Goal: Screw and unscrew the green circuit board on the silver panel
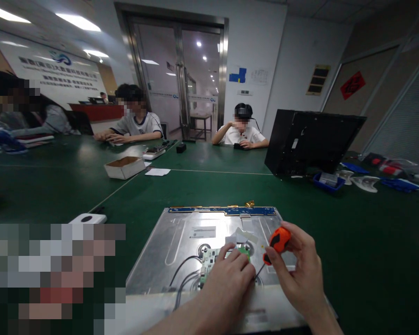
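Note:
A silver metal display panel [181, 232] lies on the green table, with a long blue circuit strip [212, 211] along its far edge. My left hand [230, 274] rests on a green circuit board [209, 260] at the panel's middle; its fingers are bent over the board, and what they hold, if anything, is hidden. Black cables [181, 272] run from the board's left side. In my right hand [300, 270] is an orange and black screwdriver [280, 239], gripped by the handle. Its shaft slants down to the left, and its tip is hidden beside my left hand.
A black monitor [314, 142] stands at the right behind a blue tray [328, 181]. Beyond the panel are an open white box [125, 167] and a paper [158, 172]. Several people sit around the table. A white device [91, 218] lies to the left, near a blurred-out area.

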Motion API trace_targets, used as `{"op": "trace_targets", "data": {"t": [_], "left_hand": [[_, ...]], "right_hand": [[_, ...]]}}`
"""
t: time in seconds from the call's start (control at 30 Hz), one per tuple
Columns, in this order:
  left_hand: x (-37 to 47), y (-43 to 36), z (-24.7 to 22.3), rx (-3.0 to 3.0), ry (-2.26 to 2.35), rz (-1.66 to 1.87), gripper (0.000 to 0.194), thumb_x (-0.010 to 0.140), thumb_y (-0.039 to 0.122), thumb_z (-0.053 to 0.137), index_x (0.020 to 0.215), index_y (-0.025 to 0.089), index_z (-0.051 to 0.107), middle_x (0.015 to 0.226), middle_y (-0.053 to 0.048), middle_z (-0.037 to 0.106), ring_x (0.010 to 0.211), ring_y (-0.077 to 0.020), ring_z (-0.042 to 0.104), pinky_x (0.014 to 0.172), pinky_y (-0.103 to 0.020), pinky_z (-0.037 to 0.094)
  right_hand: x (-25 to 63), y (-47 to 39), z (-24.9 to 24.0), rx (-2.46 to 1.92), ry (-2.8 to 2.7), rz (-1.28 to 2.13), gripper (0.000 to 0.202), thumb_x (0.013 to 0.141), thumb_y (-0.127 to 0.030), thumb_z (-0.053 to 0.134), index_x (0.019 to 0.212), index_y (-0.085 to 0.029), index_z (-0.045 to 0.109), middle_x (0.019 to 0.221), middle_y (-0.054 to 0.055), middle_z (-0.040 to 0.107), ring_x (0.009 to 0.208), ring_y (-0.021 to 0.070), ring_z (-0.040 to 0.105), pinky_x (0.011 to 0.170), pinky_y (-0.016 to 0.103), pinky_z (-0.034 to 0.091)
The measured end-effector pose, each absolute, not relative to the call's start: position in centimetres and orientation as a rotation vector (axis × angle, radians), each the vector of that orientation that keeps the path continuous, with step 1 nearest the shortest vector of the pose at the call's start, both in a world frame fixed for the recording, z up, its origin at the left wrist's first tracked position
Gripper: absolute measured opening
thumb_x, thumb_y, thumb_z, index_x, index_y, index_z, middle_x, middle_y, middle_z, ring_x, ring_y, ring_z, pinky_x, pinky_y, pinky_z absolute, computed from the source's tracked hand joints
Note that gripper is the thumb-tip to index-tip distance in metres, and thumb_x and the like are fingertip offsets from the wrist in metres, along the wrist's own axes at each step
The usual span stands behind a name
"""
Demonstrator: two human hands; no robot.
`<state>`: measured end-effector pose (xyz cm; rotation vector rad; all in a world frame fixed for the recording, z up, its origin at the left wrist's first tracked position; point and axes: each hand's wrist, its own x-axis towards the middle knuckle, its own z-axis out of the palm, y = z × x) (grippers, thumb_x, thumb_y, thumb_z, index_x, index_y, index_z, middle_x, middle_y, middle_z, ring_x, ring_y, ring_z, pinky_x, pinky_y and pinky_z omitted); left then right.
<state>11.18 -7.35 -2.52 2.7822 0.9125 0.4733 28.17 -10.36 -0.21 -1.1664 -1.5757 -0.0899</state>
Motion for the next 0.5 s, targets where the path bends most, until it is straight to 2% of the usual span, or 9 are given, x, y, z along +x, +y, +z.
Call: {"op": "trace_targets", "data": {"t": [0.27,0.5], "left_hand": [[10.96,-7.23,-2.13,2.725,0.852,0.426,0.013,0.081,0.023,0.059,0.094,0.021,0.058,0.102,-0.006,0.063,0.101,-0.0265,0.054,0.107,-0.048,0.024],[10.96,-7.35,-2.19,2.676,0.849,0.451,0.022,0.077,0.019,0.057,0.099,0.021,0.058,0.102,-0.007,0.062,0.101,-0.0254,0.054,0.108,-0.048,0.023]], "right_hand": [[27.86,-10.46,-0.38,-1.185,-1.633,-0.151,0.038,0.091,-0.032,0.055,0.127,-0.025,0.044,0.101,0.008,0.066,0.070,0.0186,0.067,0.058,0.033,0.058],[27.72,-10.57,-0.54,-1.141,-1.642,-0.174,0.040,0.091,-0.030,0.056,0.128,-0.025,0.043,0.105,0.009,0.066,0.070,0.0183,0.067,0.058,0.033,0.059]]}}
